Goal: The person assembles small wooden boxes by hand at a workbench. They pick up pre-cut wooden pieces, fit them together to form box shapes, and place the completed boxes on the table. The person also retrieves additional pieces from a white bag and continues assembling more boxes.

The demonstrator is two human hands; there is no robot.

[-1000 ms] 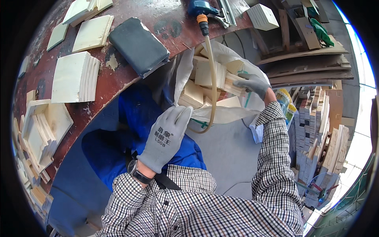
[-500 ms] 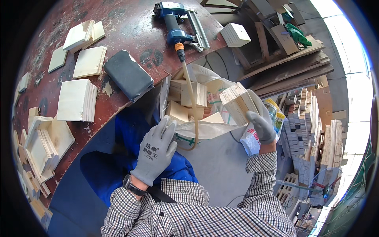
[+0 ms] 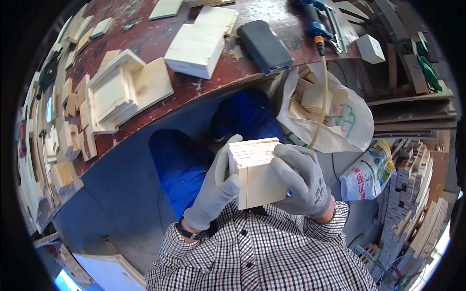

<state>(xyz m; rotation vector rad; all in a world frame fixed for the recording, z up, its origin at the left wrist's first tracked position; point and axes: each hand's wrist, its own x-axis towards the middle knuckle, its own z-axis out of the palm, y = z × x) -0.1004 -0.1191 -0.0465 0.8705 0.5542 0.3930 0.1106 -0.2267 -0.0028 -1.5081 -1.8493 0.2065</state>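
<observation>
Stacked thin wooden boards, pale and square-cut, sit gripped between both gloved hands just above the checked shirt, well below the edge of the reddish workbench. Left hand wraps the stack's left side with its thumb up along the edge, fingers curled closed around the boards, while the right hand clamps the right side, fingers folded over the top corner. Up off the workbench's right edge, a white sack of wood offcuts gapes open, a yellowish air hose trailing across it from the blue nail gun on the workbench.
</observation>
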